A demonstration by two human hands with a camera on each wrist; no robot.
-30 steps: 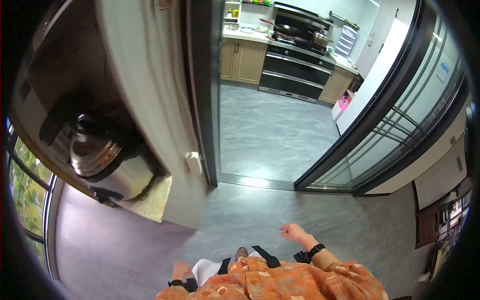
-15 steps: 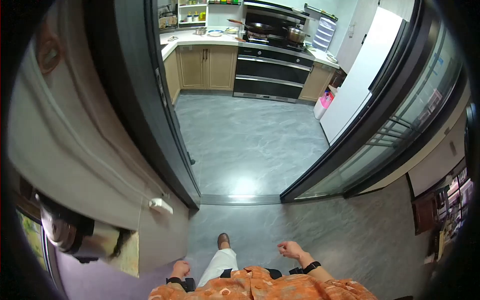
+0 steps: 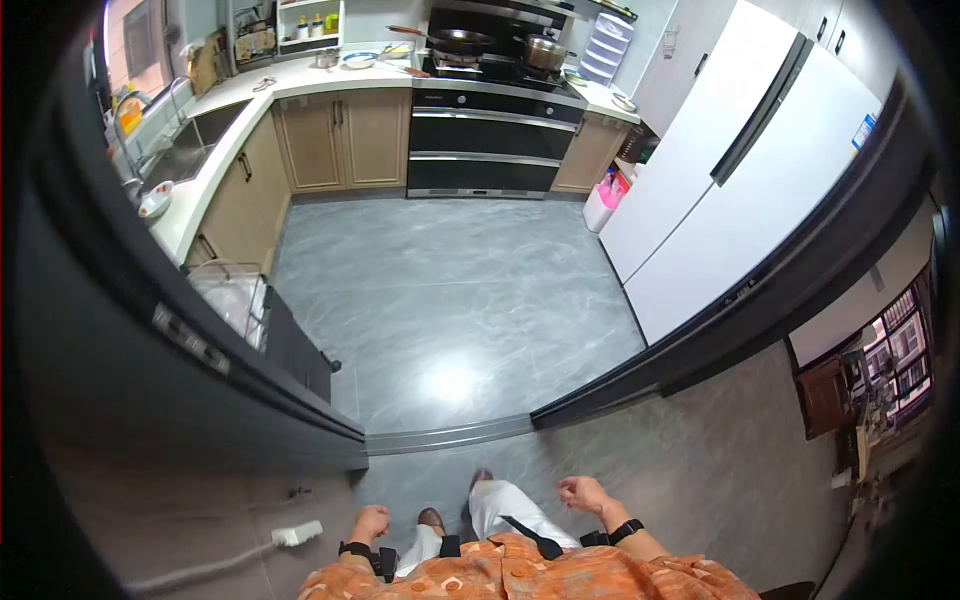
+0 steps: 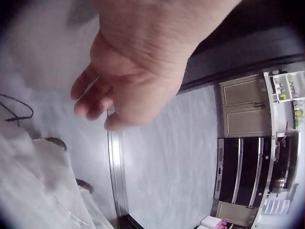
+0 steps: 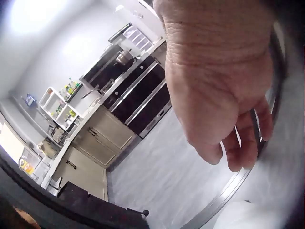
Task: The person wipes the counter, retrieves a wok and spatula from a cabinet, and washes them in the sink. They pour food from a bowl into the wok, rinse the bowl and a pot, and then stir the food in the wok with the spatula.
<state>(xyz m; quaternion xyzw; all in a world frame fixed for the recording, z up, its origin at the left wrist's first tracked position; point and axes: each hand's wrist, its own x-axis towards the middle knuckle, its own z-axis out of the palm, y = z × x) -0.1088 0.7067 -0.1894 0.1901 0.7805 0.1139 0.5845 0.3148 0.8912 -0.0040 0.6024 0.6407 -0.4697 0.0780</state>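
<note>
Low in the head view, my left hand hangs at my side, its fingers loosely curled around nothing. In the left wrist view, that left hand shows bent, relaxed fingers over the floor and the door track. My right hand hangs in front of my right hip, also without anything in it. The right wrist view shows the right hand with fingers drooping loosely. Both hands are apart from the door frame at the left.
The floor track crosses the doorway just ahead of my shoes. Beyond it are a sink, a stove with a frying pan and a pot, and a white fridge. A dark sliding-door frame stands at the right.
I have walked toward the kitchen doorway and my view has swung left and forward. The sink, counter and whole fridge now show. Both hands stay at my sides.
</note>
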